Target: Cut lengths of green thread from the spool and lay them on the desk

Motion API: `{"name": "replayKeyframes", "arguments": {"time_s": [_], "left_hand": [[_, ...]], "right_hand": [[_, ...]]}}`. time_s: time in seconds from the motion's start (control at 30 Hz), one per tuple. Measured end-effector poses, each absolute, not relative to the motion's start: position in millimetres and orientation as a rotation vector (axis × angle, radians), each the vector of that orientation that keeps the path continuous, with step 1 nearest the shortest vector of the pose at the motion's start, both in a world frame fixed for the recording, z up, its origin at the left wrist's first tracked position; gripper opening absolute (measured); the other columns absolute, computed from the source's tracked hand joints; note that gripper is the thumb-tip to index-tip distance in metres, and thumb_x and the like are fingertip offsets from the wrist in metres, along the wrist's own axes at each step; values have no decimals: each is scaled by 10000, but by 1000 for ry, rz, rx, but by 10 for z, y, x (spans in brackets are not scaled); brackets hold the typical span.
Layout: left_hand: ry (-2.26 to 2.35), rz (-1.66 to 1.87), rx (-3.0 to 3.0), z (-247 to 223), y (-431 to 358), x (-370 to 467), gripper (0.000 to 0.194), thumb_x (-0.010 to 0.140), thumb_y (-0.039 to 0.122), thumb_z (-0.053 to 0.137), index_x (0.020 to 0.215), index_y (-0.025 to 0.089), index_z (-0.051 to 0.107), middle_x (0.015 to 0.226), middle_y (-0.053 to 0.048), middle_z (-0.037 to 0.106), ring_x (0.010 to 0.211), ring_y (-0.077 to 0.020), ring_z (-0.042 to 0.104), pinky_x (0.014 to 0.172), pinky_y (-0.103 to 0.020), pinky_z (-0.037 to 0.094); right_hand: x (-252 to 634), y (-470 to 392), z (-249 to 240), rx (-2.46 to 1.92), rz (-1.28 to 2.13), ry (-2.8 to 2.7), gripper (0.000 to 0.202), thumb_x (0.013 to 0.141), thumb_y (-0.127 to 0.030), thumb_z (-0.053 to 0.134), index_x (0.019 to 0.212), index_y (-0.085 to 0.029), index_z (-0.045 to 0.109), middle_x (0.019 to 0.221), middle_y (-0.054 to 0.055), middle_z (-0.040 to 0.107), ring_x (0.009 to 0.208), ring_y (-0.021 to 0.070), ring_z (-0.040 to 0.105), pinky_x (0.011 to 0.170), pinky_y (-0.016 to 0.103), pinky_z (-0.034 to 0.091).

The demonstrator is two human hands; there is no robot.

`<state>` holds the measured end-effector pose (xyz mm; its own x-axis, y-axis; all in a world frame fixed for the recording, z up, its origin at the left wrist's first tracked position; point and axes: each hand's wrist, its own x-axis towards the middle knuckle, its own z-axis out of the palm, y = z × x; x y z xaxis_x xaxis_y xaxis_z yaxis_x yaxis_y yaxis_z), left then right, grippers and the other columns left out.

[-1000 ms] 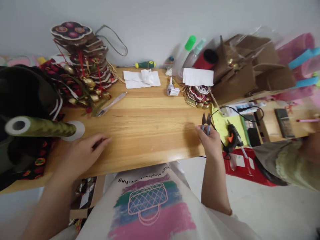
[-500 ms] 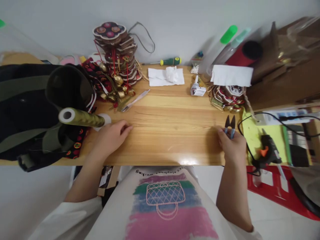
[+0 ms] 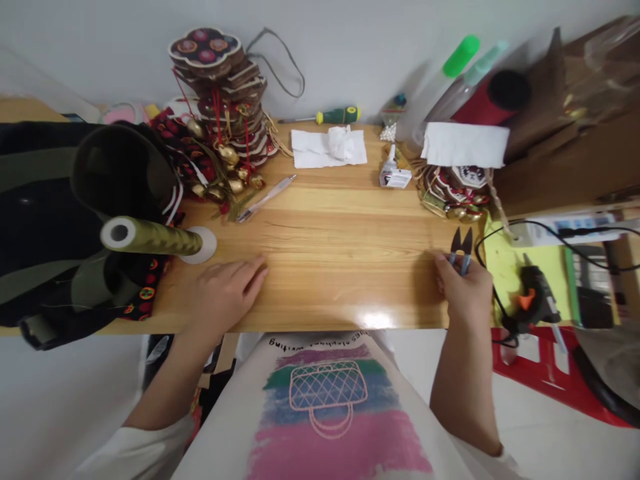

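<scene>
My left hand (image 3: 227,290) rests palm down on the wooden table (image 3: 325,240), its fingers close together and curled a little; what is under them, if anything, is hidden. Just beyond it stands a spool of olive green thread (image 3: 155,238). Over at the right, my right hand (image 3: 465,287) is closed around small thread snips (image 3: 461,252), whose two dark blades point away from me and stand apart. A pen (image 3: 267,198) lies on the table past my left hand.
Stacked patterned ornaments with bells (image 3: 230,93), a screwdriver (image 3: 340,115), a tissue (image 3: 327,148) and a small glue bottle (image 3: 394,170) line the back. Dark cloth (image 3: 45,220) covers the left. At the right are a glue gun (image 3: 537,297), a black cable and a cardboard box (image 3: 590,147).
My left hand has moved a little toward the table's front edge and its fingers lie flatter. My right hand keeps the snips in the same place. The view has shifted slightly.
</scene>
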<state>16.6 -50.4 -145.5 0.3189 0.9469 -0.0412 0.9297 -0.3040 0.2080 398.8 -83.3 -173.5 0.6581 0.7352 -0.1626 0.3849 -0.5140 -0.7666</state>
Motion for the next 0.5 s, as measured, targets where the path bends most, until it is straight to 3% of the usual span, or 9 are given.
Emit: {"name": "replayKeyframes", "arguments": {"time_s": [0.1, 0.37, 0.5], "left_hand": [[1727, 60, 2455, -1486, -532, 201, 414, 975, 404, 363, 1176, 210, 669, 863, -74, 753, 735, -217, 674, 692, -325, 439], [1684, -56, 2541, -1486, -524, 162, 457, 979, 407, 357, 1270, 155, 603, 911, -100, 752, 785, -247, 684, 692, -334, 439], [1693, -91, 2558, -1492, -518, 150, 453, 975, 424, 365, 1291, 182, 582, 860, -68, 754, 759, -239, 676, 660, -327, 433]], "right_hand": [[3976, -825, -1731, -2154, 656, -713, 349, 675, -477, 687, 786, -154, 614, 462, -66, 407, 393, 91, 352, 376, 246, 272], [3928, -798, -1669, -2187, 561, -849, 320, 710, -482, 641, 711, -166, 595, 478, -44, 446, 489, 114, 439, 461, 246, 355], [3917, -798, -1651, -2204, 570, -864, 296, 713, -459, 616, 726, -163, 616, 486, -31, 477, 520, 132, 487, 492, 252, 386]]}}
